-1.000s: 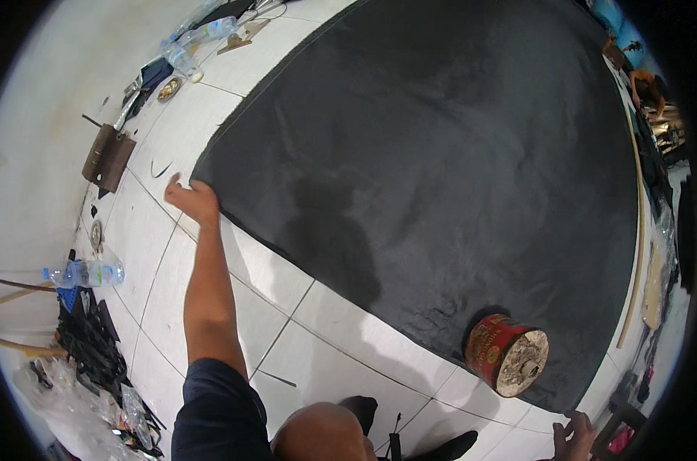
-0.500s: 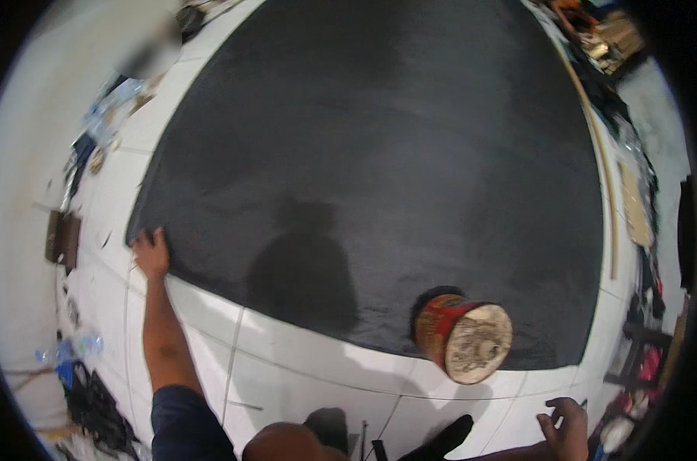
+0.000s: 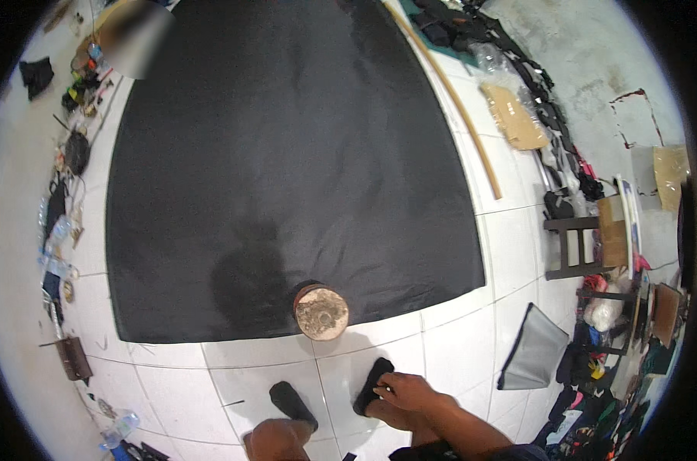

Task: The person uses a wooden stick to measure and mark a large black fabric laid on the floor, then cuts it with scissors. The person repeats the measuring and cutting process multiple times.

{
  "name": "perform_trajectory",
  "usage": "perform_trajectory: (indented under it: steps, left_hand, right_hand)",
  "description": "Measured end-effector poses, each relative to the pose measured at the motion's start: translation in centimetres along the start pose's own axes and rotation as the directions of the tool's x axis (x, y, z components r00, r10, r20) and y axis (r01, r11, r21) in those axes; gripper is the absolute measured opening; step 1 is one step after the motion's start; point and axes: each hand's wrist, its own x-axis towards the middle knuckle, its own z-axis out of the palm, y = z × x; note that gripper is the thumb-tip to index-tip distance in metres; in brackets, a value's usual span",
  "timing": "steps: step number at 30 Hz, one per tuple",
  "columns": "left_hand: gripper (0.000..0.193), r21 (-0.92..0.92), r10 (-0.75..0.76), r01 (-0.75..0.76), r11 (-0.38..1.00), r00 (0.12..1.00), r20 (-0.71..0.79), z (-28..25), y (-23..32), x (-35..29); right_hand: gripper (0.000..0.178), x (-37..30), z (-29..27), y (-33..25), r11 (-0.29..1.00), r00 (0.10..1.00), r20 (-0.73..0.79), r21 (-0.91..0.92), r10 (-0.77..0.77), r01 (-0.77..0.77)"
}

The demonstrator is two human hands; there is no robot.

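Sheet (image 3: 302, 146), black and broad, is laid nearly flat on white floor tiles (image 3: 456, 342), its near edge turned toward the feet and its far end cut off by the top of the view. Faint creases are shown across it, and a shadow is cast on its near part. On the near edge, right of the middle, a tin (image 3: 322, 313) is stood, seen mostly from its stained top.

Below the tin, the right hand (image 3: 408, 392) is held in front of the right foot (image 3: 373, 384), well apart from the sheet. Its fingers are loosely bent and nothing is seen in them; whether the tips meet cannot be told. The left hand is out of view, so the state of its fingers cannot be told. The left foot (image 3: 291, 401), also dark-socked, is set on the tiles.

Beside the sheet's right edge lies a wooden strip (image 3: 465, 115), with cardboard (image 3: 515, 117) beyond it. Nearer, a grey piece (image 3: 534, 349) is spread by a dark stool (image 3: 572, 247). At left, a brown case (image 3: 73, 359) is placed by the wall (image 3: 14, 230); the crowded things above it are perhaps bottles and scraps, too small to be sorted surely.
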Motion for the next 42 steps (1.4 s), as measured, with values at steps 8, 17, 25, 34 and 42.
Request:
perform_trajectory:
  steps: [8,17,25,34,42]
  left_hand:
    - [0.027,-0.163,0.193,-0.154,0.975,0.947,0.258,-28.0,2.5,-7.8]
    - [0.025,-0.623,-0.156,-0.066,0.78,0.942,-0.296,-58.1,34.2,-6.7]
    - [0.026,-0.345,0.303,-0.317,0.883,0.948,-0.097,-41.2,50.8,-14.1]
    - [0.04,-0.031,-0.038,0.055,0.998,0.911,0.41,-29.2,57.1,-20.4]
    - [0.035,0.374,0.492,-0.623,0.687,0.777,0.392,-23.7,74.2,-7.1]
  right_hand:
    - [0.037,-23.7,-7.6,-10.1,0.992,0.976,-0.179,0.008,0.127,-0.128]
    - [0.038,-38.0,-9.3,2.7,0.89,0.857,-0.299,0.322,0.42,-0.324]
    - [0.05,-47.9,-11.8,28.8,0.749,0.77,-0.155,0.413,0.619,-0.518]
    - [0.047,-44.7,-36.7,39.0,0.822,0.759,-0.357,0.406,0.544,-0.398]
    - [0.042,-30.5,-58.6,39.0,0.872,0.781,-0.505,0.479,0.367,-0.1]
